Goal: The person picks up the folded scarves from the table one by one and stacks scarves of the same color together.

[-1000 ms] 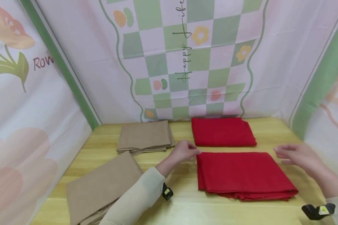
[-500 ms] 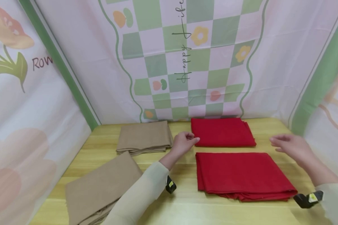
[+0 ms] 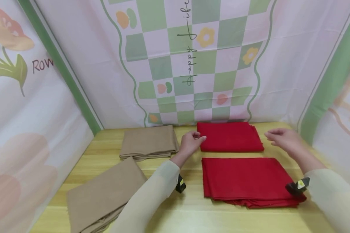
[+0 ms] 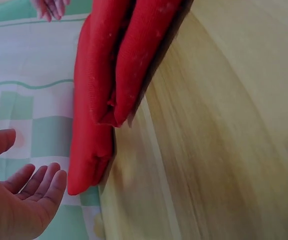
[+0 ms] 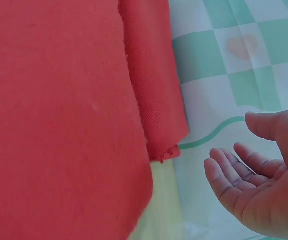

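Observation:
Two folded red cloths lie on the table's right half. The far red cloth [image 3: 228,136] is close to the back wall, and the near red cloth [image 3: 248,178] sits in front of it. My left hand [image 3: 190,144] is at the far cloth's left edge, thumb and fingers apart with nothing between them. Off the far cloth's right side is my right hand [image 3: 284,137], holding nothing. In the left wrist view the left hand [image 4: 26,195] shows relaxed, spread fingers beside the stacked folds. The right wrist view shows the right hand [image 5: 264,175] likewise, apart from the cloth.
On the left half are two folded tan cloths: a far tan cloth [image 3: 148,140] laid fairly straight and a near tan cloth [image 3: 105,197] turned at an angle. The wooden table [image 3: 186,213] is walled at back and sides by a printed curtain [image 3: 189,64].
My left hand has left the near red cloth's corner and moved forward to the far one. My right hand has moved forward and left, towards the far cloth's right side.

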{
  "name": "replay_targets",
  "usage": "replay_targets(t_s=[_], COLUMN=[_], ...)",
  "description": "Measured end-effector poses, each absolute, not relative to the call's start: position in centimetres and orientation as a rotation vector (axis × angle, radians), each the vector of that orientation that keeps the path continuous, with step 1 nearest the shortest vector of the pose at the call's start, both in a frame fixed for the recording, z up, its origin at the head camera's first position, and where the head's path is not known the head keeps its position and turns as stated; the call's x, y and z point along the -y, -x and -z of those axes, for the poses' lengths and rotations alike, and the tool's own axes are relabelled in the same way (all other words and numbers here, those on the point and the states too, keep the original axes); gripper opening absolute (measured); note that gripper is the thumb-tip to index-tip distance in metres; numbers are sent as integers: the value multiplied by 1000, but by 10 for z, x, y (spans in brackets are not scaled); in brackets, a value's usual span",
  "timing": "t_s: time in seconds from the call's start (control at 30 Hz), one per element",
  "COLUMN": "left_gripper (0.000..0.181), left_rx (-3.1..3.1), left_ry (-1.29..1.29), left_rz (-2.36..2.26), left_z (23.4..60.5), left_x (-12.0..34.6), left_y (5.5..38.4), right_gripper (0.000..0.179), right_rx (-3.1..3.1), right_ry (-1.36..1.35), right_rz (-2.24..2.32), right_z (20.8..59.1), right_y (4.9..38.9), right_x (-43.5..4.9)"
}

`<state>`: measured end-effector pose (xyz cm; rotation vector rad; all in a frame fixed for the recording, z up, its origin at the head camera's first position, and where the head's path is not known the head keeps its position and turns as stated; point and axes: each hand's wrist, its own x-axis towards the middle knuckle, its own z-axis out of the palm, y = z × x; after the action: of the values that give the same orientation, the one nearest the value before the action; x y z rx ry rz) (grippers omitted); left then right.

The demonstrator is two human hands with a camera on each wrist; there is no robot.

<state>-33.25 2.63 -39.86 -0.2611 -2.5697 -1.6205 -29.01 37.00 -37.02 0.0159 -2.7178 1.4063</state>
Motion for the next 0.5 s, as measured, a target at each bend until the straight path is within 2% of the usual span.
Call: replay_targets(t_s=[0.5], left_gripper=[36], left_rx=[2661], left_ry=[154], left_rz=[1511], left_z=[411], left_x=[-37], left_y=[355], right_gripper=[51], right_rx=[2774], right_ry=[124], right_rz=[-1281], right_z=[374], right_y=[323], right_x=[-353])
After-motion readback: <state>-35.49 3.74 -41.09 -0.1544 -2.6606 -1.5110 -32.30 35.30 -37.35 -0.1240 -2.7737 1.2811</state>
